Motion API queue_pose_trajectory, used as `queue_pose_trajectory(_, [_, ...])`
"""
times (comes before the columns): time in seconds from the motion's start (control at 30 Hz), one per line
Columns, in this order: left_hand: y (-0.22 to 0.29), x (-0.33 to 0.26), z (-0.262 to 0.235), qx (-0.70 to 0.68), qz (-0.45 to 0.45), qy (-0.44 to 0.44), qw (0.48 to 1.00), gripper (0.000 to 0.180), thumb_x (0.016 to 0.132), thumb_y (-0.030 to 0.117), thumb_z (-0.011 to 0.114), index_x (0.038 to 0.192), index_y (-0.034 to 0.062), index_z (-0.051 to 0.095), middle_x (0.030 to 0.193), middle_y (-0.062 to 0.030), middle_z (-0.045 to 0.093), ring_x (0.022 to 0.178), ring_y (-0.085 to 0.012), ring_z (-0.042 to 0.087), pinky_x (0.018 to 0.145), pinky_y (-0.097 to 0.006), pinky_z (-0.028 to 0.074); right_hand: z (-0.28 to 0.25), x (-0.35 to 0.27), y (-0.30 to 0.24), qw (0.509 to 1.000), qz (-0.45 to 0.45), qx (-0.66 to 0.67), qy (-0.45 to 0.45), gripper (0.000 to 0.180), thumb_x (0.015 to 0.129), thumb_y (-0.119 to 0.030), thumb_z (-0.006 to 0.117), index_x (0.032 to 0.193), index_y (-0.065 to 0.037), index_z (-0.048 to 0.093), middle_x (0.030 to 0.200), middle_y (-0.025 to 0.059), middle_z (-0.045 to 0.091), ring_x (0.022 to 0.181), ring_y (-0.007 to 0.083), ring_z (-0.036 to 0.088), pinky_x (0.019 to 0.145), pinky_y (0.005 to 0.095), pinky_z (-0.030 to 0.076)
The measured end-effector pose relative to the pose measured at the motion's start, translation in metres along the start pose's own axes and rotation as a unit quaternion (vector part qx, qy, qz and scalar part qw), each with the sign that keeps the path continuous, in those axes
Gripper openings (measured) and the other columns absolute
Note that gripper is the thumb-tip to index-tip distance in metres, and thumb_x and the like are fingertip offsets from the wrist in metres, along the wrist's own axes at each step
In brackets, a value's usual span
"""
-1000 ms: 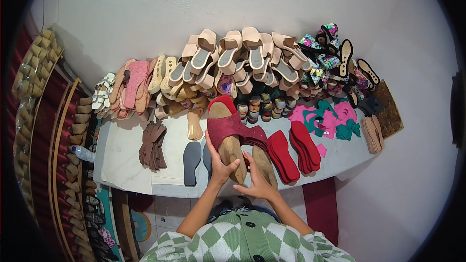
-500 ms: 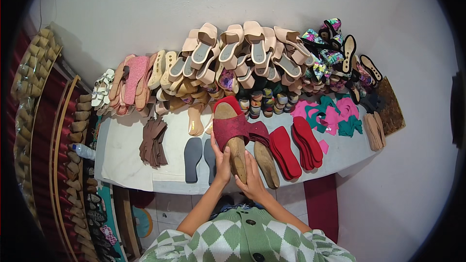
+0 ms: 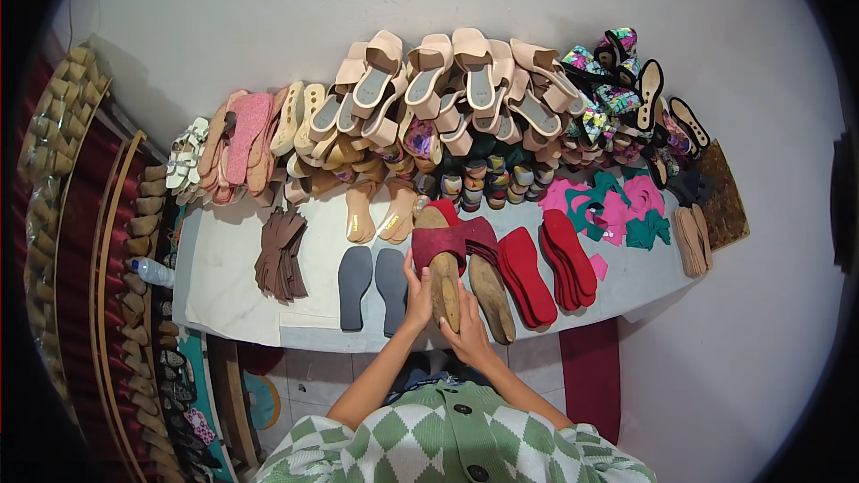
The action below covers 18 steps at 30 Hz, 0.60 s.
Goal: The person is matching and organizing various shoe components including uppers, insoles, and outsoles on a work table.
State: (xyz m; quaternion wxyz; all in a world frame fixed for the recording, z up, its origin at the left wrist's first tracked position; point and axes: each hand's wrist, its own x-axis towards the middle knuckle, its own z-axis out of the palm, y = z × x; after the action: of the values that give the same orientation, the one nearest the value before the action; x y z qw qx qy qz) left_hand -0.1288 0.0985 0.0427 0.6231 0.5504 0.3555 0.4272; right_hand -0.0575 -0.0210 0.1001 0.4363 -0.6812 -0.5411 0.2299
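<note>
A wooden shoe last (image 3: 445,291) with a dark red strap (image 3: 437,247) across its front is between my hands, its toe pointing to the back. My left hand (image 3: 417,300) closes along the left side of the last, beside the strap. Around the heel end, my right hand (image 3: 467,333) is closed with the thumb on the wood. A second wooden last (image 3: 494,304), under another dark red strap (image 3: 480,240), lies just right of it. Red insoles lie in a near stack (image 3: 526,279) and a farther stack (image 3: 569,259). Two grey soles (image 3: 355,288) are left of my hands.
Beige heeled sandals (image 3: 428,76) are piled along the wall. Brown strips (image 3: 282,255) and tan insoles (image 3: 361,215) lie on the white table (image 3: 224,277). Pink and green scraps (image 3: 617,206) are at the right. Racks of lasts (image 3: 143,224) stand at the left.
Both hands have moved the strapped last to the right and lowered it toward the table beside the second last. The tan insoles and a grey sole behind it now show more fully.
</note>
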Motion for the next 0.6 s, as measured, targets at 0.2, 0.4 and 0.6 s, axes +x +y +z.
queue_pose_trajectory(0.2, [-0.081,-0.036,-0.005,0.028,-0.153,0.042,0.987,0.061,0.097,0.035,0.038,0.142,0.0046,0.011,0.145,-0.0177,0.015,0.135,-0.0281,0.016,0.11,-0.036,0.015,0.025,-0.03,0.059,0.993,0.08,0.037,-0.076,0.076,0.084,-0.015,0.054,0.142,0.001,0.009,0.13,0.0262,0.033,0.12,0.0395,0.037,0.101,0.0389,0.031])
queue_pose_trajectory(0.4, [-0.103,-0.063,-0.014,-0.004,-0.155,0.042,0.987,0.056,0.097,0.029,0.039,0.141,0.0036,0.015,0.145,-0.0172,0.016,0.135,-0.0278,0.017,0.11,-0.035,0.015,0.043,-0.055,0.077,0.993,0.087,-0.037,-0.067,0.077,0.083,-0.027,0.057,0.142,0.001,0.014,0.125,0.0241,0.041,0.117,0.0385,0.04,0.098,0.0428,0.032])
queue_pose_trajectory(0.6, [-0.077,-0.071,-0.015,0.123,-0.177,-0.002,0.977,0.059,0.096,0.033,0.039,0.141,0.0037,0.013,0.144,-0.0189,0.019,0.133,-0.029,0.023,0.109,-0.036,0.017,0.043,-0.072,0.074,0.988,0.088,-0.102,-0.078,0.076,0.082,-0.031,0.056,0.14,0.003,0.02,0.124,0.0204,0.044,0.111,0.0338,0.043,0.092,0.0433,0.031])
